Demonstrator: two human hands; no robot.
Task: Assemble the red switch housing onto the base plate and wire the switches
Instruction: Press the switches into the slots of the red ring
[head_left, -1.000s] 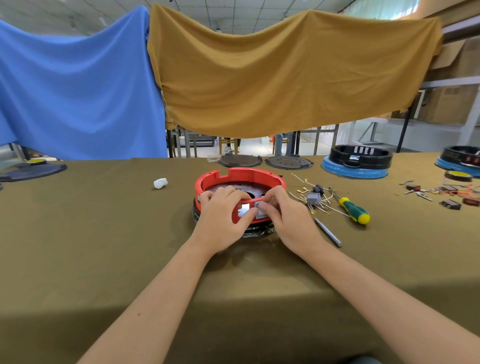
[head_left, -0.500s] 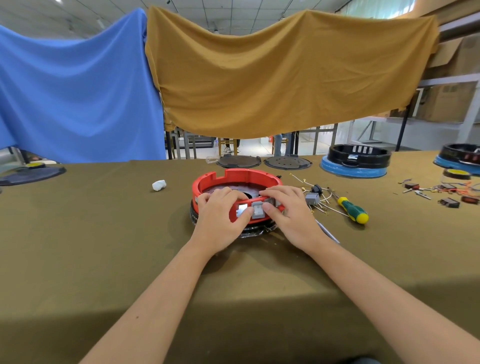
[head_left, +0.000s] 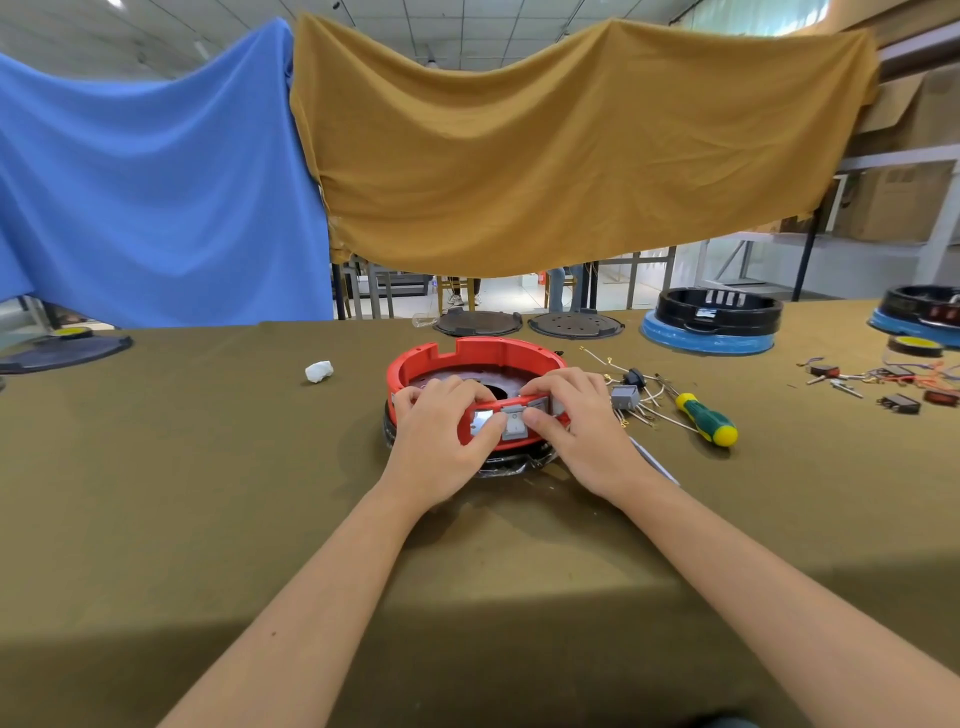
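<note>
The olive-covered table (head_left: 208, 519) is taken up at its middle by the red switch housing (head_left: 483, 356), which is seated on the dark base plate (head_left: 511, 462). The housing's near wall is gripped by both hands: the left hand (head_left: 441, 441) is curled over the rim with its thumb pressed beside the grey switches (head_left: 514, 423), and the right hand (head_left: 582, 426) is now draped over the rim's right side, where a second ago only its fingertips were pinched at the switch. It is judged that the switch has been pushed home and the housing is being steadied. A spare switch (head_left: 625, 397), loose wires (head_left: 644, 410) and a screwdriver (head_left: 706, 418) are left just right, so wiring seems still ahead.
</note>
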